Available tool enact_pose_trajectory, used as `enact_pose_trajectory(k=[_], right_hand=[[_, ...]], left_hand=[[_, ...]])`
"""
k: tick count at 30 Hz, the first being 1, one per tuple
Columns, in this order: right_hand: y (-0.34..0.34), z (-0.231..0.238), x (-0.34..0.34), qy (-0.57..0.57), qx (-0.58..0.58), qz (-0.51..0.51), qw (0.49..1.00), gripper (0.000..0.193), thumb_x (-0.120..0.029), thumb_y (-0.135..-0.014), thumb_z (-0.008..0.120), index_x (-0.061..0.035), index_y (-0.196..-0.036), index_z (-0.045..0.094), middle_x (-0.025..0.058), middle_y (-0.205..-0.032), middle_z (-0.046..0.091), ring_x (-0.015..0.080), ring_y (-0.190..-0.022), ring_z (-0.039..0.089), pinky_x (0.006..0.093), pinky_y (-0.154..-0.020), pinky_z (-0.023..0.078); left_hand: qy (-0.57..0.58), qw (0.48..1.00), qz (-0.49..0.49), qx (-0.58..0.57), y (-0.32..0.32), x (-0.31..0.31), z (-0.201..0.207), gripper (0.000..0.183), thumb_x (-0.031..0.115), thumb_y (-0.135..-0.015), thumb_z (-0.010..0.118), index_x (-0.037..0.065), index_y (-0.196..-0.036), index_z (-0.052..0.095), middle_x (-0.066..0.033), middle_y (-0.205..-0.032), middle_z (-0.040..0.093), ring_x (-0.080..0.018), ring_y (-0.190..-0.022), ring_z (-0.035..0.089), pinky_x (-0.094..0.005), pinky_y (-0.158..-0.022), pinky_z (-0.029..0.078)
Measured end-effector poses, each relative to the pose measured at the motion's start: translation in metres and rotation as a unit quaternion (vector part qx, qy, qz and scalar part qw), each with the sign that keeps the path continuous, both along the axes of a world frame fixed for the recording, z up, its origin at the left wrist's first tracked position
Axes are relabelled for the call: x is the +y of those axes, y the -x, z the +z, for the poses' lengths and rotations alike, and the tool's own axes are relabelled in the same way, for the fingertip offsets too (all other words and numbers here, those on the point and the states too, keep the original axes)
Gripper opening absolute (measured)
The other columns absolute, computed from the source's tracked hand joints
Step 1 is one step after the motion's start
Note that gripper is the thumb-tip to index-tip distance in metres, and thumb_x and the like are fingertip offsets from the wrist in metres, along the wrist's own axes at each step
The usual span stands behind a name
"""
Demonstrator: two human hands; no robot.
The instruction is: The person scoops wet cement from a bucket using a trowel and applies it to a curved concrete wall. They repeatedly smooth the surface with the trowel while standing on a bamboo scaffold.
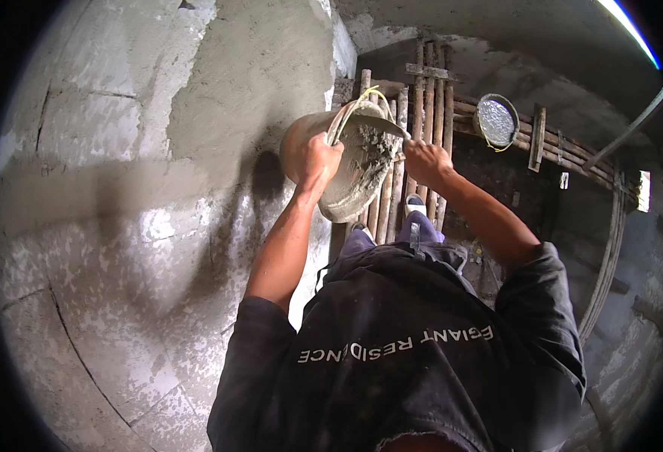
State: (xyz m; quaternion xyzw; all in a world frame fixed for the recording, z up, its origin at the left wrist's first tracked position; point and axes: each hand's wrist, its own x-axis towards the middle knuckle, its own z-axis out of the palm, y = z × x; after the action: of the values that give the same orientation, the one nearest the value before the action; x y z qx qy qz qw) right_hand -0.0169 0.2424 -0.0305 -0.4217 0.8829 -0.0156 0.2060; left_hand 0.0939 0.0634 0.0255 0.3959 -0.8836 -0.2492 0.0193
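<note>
We are tilting a mortar bucket point(295, 143) beside the plastered wall point(252, 75), above the pole platform point(423, 105), its mouth facing right. Our left hand point(321, 160) is curling its fingers tightly around the rim; our right hand point(428, 162) is wrapping its fingers around the handle of a trowel point(381, 123), whose blade is lying across the mouth.

We are judging the bucket to be fairly heavy and unevenly weighted, its wet mortar point(379, 143) soft, sticky and clinging; the smeared rim is probably feeling slippery, so a full grip there, with support below, is suiting it best. The trowel is looking light and stiff, best held by its handle.

Our fist is covering part of the rim, so we are not telling whether it is also catching the bucket handle point(377, 90). The bucket's underside is hiding from us, leaving its support uncertain.
</note>
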Motion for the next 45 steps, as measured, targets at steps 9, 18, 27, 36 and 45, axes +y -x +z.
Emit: enact_pose_trajectory(k=[9,18,27,36,45], right_hand=[[0.011,-0.005,0.015,0.02,-0.118,-0.022,0.993,0.029,-0.017,-0.081,0.041,0.0027,-0.097,0.055,0.0194,-0.089,0.064,0.0298,-0.089,0.062,0.0412,-0.074,0.05],[0.006,-0.067,0.005,0.003,-0.137,-0.05,0.989,0.034,-0.031,-0.081,0.046,-0.0008,-0.094,0.057,0.0194,-0.092,0.063,0.0315,-0.087,0.062,0.0427,-0.074,0.05],[-0.033,-0.059,0.042,0.193,-0.668,-0.022,0.718,0.037,-0.034,-0.083,0.053,-0.0041,-0.104,0.057,0.0056,-0.069,0.055,0.0164,-0.055,0.053,0.0302,-0.049,0.046],[0.081,0.014,0.07,0.383,-0.656,-0.237,0.606,0.045,-0.028,-0.07,0.058,-0.0023,-0.107,0.054,0.0031,-0.069,0.053,0.0133,-0.053,0.053,0.0252,-0.043,0.046],[0.206,0.022,-0.056,0.745,-0.092,-0.433,0.5,0.008,-0.012,-0.082,0.054,-0.0073,-0.079,0.049,0.0,-0.06,0.045,0.0077,-0.052,0.043,0.0232,-0.044,0.036]], left_hand=[[-0.002,0.999,-0.036,0.03,0.021,0.013,-0.042,0.021,0.02,-0.07,0.063,0.002,-0.081,0.061,-0.0221,-0.076,0.061,-0.0381,-0.075,0.06,-0.0428,-0.065,0.047],[0.064,0.994,-0.084,0.009,0.048,0.025,-0.034,0.018,0.022,-0.07,0.066,0.007,-0.079,0.063,-0.0186,-0.074,0.063,-0.0369,-0.072,0.061,-0.0448,-0.065,0.048],[-0.071,0.994,0.053,0.063,0.034,0.022,-0.032,0.023,0.024,-0.074,0.061,0.003,-0.085,0.061,-0.0179,-0.069,0.061,-0.0314,-0.065,0.061,-0.0372,-0.06,0.046],[-0.179,0.856,0.363,0.321,-0.04,-0.006,-0.059,0.04,0.023,-0.07,0.068,-0.009,-0.092,0.059,-0.0143,-0.092,0.063,-0.0205,-0.082,0.057,-0.0313,-0.076,0.043],[-0.179,0.846,0.43,0.258,-0.101,0.0,-0.093,0.042,0.024,-0.07,0.067,-0.008,-0.096,0.059,-0.0153,-0.09,0.063,-0.0204,-0.08,0.058,-0.033,-0.073,0.044]])
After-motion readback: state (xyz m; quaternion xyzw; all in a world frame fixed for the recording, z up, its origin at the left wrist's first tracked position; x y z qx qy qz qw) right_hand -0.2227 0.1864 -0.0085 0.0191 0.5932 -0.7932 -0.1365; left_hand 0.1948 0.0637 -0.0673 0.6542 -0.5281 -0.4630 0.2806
